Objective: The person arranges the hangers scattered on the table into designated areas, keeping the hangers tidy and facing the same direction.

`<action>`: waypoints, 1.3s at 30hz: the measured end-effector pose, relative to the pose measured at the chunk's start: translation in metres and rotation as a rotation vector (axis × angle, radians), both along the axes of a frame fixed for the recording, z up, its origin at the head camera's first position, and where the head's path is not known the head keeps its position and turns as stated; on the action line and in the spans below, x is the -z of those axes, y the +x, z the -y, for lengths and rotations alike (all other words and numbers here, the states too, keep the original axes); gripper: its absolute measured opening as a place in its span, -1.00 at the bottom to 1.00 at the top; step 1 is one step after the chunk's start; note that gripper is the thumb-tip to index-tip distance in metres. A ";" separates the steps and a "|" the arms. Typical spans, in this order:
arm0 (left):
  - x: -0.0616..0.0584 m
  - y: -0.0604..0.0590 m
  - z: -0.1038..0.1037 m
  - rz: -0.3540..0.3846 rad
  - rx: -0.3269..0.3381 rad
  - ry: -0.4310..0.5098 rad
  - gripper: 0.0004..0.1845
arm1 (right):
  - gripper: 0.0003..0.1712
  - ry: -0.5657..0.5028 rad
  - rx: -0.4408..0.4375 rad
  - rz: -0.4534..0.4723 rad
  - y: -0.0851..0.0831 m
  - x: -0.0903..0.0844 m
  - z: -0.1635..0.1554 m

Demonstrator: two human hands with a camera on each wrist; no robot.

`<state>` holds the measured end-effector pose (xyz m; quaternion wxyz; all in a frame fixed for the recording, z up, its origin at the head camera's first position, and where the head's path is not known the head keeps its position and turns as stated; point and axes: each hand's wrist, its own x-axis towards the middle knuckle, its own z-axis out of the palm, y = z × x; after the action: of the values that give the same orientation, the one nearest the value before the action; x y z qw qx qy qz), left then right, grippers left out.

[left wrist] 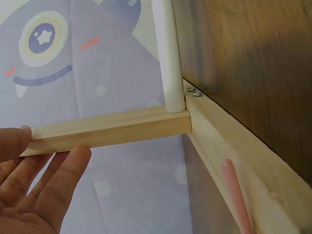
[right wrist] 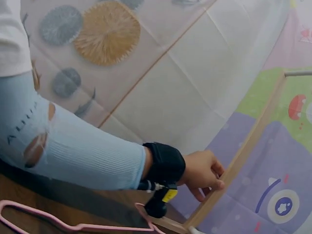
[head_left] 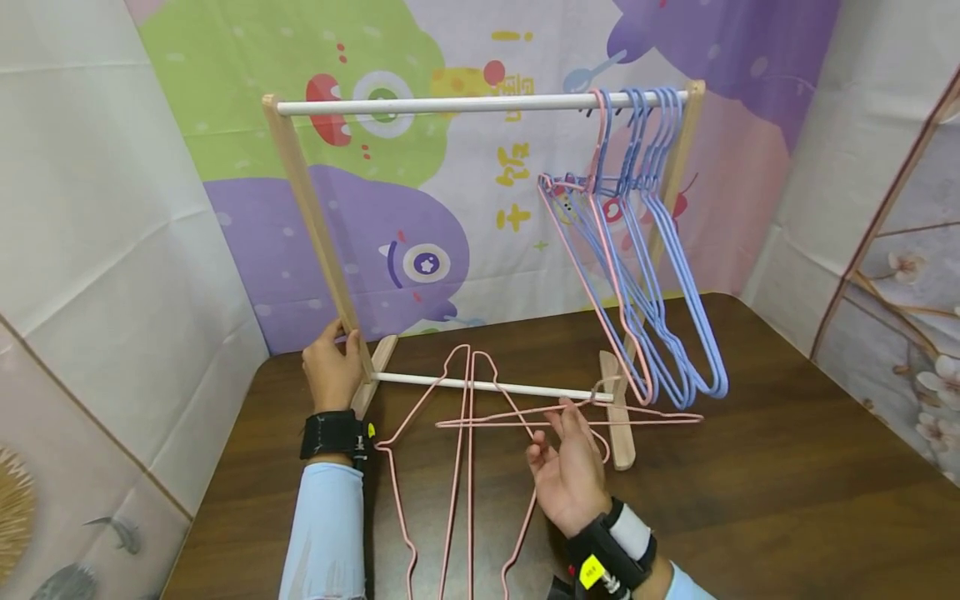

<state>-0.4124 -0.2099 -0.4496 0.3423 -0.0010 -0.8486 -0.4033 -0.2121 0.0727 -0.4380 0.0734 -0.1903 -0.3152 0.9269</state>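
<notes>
My left hand (head_left: 332, 371) holds the low part of the left wooden post (head_left: 311, 200) of a small clothes rack. In the left wrist view the thumb lies on one side of the post (left wrist: 117, 130) and the fingers on the other. My right hand (head_left: 572, 483), palm turned up, holds a pink clothes hanger (head_left: 495, 424) near its middle. That hanger appears almost edge-on, its hook close to the rack's lower white bar (head_left: 420, 380). Further pink hangers (head_left: 392, 492) lie on the table before the rack. The right wrist view leaves the right hand out of sight.
Several blue hangers (head_left: 712, 375) and a pink hanger (head_left: 611, 250) hang bunched at the right end of the white top rail (head_left: 450, 106). The rack's wooden feet (head_left: 621, 442) stand on a dark brown table (head_left: 750, 500). Printed cloths surround it.
</notes>
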 end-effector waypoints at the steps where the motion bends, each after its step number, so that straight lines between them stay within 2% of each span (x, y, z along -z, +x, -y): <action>1: 0.000 0.000 0.000 0.002 0.000 0.000 -0.68 | -0.58 0.019 0.009 0.000 -0.002 -0.001 0.000; 10: 0.000 -0.001 0.001 -0.009 0.005 0.000 -0.68 | -0.77 0.184 0.083 -0.006 -0.010 -0.008 0.000; 19: 0.000 -0.004 0.004 -0.018 0.004 0.000 -0.67 | -0.74 0.270 0.064 -0.068 -0.008 -0.010 0.012; 30: 0.001 -0.004 0.002 -0.015 0.008 0.004 -0.69 | -0.78 0.334 0.041 -0.073 -0.012 -0.012 0.034; 34: 0.001 -0.003 0.001 -0.007 0.006 -0.004 -0.69 | -0.71 0.355 -0.004 -0.089 -0.011 -0.020 0.041; 39: 0.001 -0.003 0.002 -0.003 0.003 -0.003 -0.68 | -0.68 0.369 -0.057 -0.134 -0.013 -0.042 0.055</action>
<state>-0.4155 -0.2122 -0.4510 0.3432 -0.0034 -0.8487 -0.4023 -0.2248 0.0178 -0.3963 0.1016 -0.1022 -0.4794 0.8657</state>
